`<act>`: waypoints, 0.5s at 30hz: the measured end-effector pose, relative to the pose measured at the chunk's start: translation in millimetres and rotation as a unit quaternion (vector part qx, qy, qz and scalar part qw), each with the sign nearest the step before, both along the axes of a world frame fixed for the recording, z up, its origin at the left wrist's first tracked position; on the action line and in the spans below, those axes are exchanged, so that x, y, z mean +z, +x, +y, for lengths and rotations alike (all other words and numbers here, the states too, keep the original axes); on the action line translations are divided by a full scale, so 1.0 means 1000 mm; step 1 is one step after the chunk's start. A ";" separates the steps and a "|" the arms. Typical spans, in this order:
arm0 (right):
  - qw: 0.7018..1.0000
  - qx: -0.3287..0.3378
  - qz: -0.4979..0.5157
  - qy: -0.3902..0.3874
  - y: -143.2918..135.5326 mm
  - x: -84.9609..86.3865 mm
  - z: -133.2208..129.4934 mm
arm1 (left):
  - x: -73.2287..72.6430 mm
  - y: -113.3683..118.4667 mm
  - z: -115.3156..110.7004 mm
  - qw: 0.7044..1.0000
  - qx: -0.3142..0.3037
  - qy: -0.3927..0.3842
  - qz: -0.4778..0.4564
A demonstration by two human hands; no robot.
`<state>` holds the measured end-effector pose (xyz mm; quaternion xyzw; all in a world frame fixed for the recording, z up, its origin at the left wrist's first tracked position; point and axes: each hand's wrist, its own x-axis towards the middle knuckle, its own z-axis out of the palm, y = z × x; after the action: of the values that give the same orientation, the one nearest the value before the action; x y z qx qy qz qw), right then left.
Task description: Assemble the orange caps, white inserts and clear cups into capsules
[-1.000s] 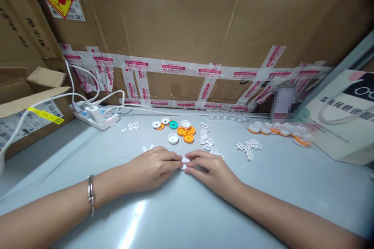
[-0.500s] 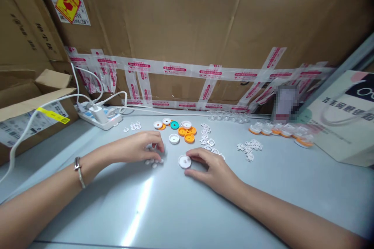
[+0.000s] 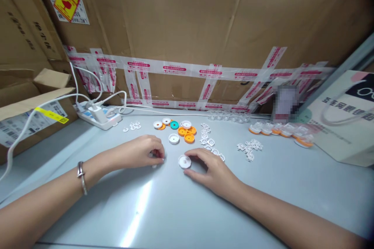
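My left hand point(image 3: 140, 151) rests curled on the counter point(image 3: 187, 210), fingertips pinched over some small white pieces point(image 3: 154, 165); I cannot tell whether it grips one. My right hand point(image 3: 212, 169) lies loosely open, fingers touching the white disc point(image 3: 184, 161) from its 3 o'clock side. At the disc's 12 o'clock sits a cluster of orange, white and teal discs point(image 3: 181, 128). A power strip point(image 3: 99, 116) lies toward 10 o'clock.

Cardboard box point(image 3: 187, 19): yellow and red fragile sticker point(image 3: 66, 0) with a broken-glass sign
Packing tape point(image 3: 175, 69): red print, too small to read
Paper bag point(image 3: 347, 114): Chinese characters, blurred
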<state>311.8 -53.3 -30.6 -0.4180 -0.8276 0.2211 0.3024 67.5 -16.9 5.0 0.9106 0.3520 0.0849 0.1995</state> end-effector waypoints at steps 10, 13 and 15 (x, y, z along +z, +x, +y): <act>1.000 0.025 -0.009 0.008 -0.002 -0.002 0.000 | -0.016 0.027 -0.015 0.960 -0.043 0.231 -0.151; 0.999 0.028 -0.007 0.015 -0.002 -0.003 0.001 | -0.025 0.034 -0.017 0.952 -0.059 0.269 -0.131; 0.999 0.028 -0.008 0.019 -0.002 -0.004 0.002 | -0.029 0.036 -0.016 0.945 -0.070 0.303 -0.106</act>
<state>310.0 -51.7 -34.8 -0.3907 -0.8455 0.2102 0.2972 103.0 -32.8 -23.6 0.9362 0.2217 0.2691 -0.0439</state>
